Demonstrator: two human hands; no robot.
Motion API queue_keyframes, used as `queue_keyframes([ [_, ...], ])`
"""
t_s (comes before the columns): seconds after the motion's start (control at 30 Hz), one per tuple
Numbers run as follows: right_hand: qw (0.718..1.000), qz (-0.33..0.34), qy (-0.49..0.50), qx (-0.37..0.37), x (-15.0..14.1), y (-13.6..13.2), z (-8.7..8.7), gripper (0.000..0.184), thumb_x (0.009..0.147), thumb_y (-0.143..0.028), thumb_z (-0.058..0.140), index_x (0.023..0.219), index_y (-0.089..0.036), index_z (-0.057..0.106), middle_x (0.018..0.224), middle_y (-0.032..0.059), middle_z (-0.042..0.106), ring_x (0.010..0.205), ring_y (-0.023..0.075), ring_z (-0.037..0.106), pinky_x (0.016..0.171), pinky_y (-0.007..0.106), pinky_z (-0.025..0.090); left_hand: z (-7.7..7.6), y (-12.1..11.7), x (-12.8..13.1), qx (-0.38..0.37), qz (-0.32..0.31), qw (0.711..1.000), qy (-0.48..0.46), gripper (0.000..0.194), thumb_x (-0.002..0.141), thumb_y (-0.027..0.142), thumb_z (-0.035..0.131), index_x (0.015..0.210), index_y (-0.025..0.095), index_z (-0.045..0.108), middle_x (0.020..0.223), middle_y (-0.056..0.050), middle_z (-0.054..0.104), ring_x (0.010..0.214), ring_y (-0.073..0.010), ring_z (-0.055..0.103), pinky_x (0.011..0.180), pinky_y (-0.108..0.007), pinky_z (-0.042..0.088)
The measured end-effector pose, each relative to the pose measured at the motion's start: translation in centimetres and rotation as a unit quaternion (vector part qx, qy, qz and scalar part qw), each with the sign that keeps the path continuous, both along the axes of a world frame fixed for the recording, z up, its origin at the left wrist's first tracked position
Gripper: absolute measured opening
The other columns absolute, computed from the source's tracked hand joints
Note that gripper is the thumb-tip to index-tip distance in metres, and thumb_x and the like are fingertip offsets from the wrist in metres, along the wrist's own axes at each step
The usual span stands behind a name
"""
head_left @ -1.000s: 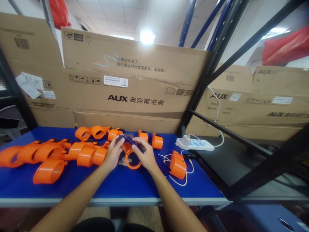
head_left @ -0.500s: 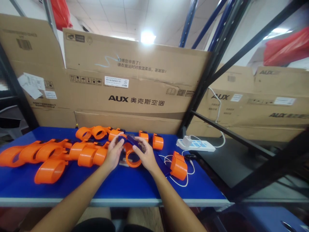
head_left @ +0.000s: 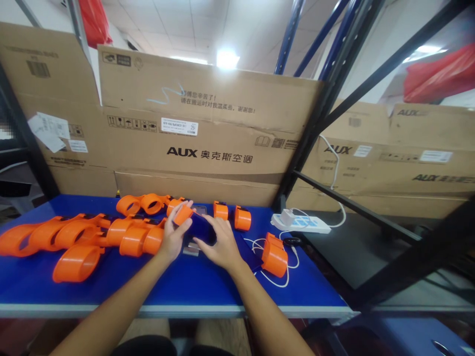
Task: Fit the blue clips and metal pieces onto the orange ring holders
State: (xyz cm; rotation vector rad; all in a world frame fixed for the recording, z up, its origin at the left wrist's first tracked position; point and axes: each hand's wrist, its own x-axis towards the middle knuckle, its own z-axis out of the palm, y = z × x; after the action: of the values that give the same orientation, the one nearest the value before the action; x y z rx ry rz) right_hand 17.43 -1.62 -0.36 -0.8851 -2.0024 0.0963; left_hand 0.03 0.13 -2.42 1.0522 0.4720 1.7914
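Observation:
My left hand (head_left: 174,236) is closed around an orange plastic ring (head_left: 183,215), which is tilted so its outer wall faces up. A dark blue flat piece (head_left: 202,230) spans the space between my hands, next to that ring. My right hand (head_left: 222,242) curls around the right side of this piece, thumb below and fingers above. How the piece joins the ring is hidden by my fingers. Beneath my hands lies a small silvery block (head_left: 191,249), and a dark flat object (head_left: 201,209) sits just behind them.
Several orange rings (head_left: 131,240) with black clips line the blue tabletop (head_left: 166,289) on the left. Two more rings (head_left: 242,218) stand at the back. Another orange ring (head_left: 275,254) rests among white cables near a power strip (head_left: 302,222). A cardboard wall (head_left: 208,128) rises behind.
The orange ring that hung below my hands has been turned upward into my left hand. The dark blue piece now shows its broad face, and my right hand's grip has widened.

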Motion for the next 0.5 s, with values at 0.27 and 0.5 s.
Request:
queue_keyframes([
  [0.27,0.996,-0.041,-0.049,0.069,0.26,0.23,-0.44,0.060,0.090,-0.041,0.070,0.144,-0.026,0.049,0.130,0.0111,0.067,0.115,0.0321,0.061,0.098,0.051,0.040,0.47,0.01,-0.01,-0.003,0.053,0.996,0.068,0.067,0.068,0.034,0.089,0.127,0.023,0.059,0.131,-0.014,0.069,0.123,-0.0333,0.065,0.109,-0.050,0.047],
  [0.5,0.991,-0.056,-0.066,0.100,0.17,0.31,-0.59,0.063,0.090,-0.040,0.069,0.148,-0.027,0.047,0.131,0.0104,0.066,0.116,0.0309,0.060,0.095,0.047,0.042,0.44,0.14,-0.12,-0.012,0.053,0.996,0.066,0.064,0.068,0.035,0.088,0.123,0.023,0.058,0.128,-0.014,0.070,0.117,-0.0323,0.068,0.105,-0.050,0.050],
])
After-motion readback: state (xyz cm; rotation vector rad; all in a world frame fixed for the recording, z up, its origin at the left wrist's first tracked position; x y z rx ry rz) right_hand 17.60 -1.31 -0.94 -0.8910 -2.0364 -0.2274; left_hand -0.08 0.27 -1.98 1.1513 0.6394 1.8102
